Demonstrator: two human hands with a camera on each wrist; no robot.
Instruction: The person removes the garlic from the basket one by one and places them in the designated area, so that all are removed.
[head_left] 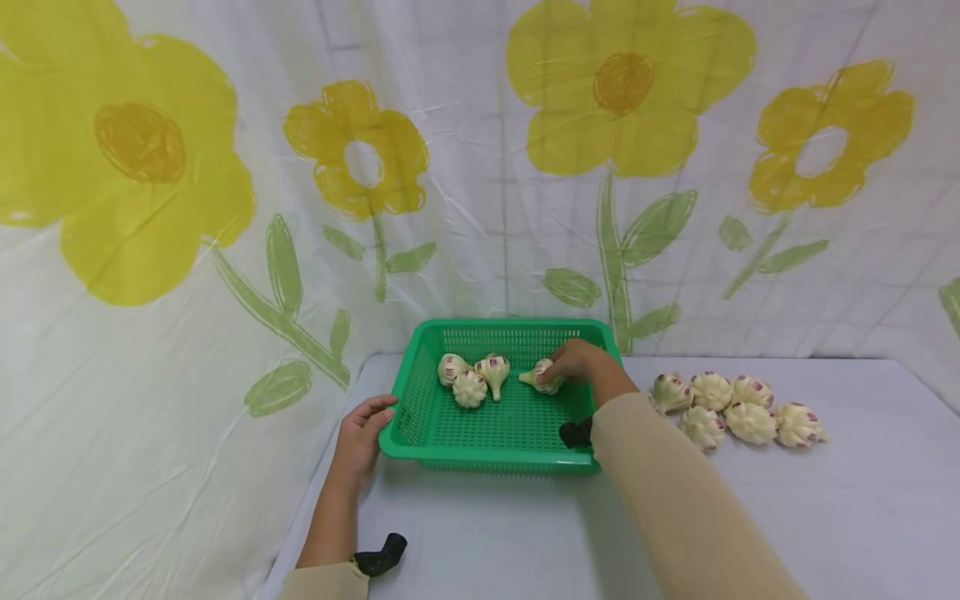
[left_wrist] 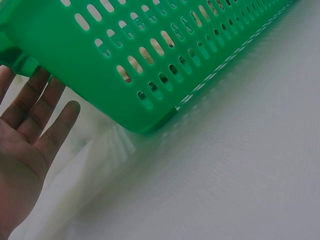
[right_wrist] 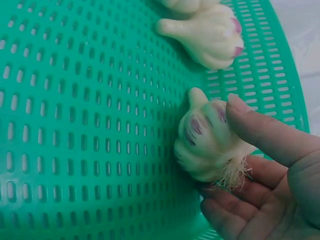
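Note:
Inside the green plastic basket (head_left: 495, 457), my right hand (head_left: 581, 367) pinches a garlic bulb (head_left: 545, 377) between thumb and fingers, near the right side. In the right wrist view this garlic bulb (right_wrist: 210, 135) shows purple streaks and a tuft of roots, its stem pointing away from the palm. Several more garlic bulbs (head_left: 470, 389) lie in the left half of the basket. My left hand (head_left: 362, 437) rests against the basket's left rim with its fingers extended. From the left wrist, my left hand (left_wrist: 30, 130) has fingertips touching beneath the rim.
Several garlic bulbs (head_left: 750, 422) lie grouped on the white-covered table (head_left: 847, 517), right of the basket. A white curtain (head_left: 465, 208) with yellow flowers hangs behind the table and along its left side. Black straps with stubs are on both wrists.

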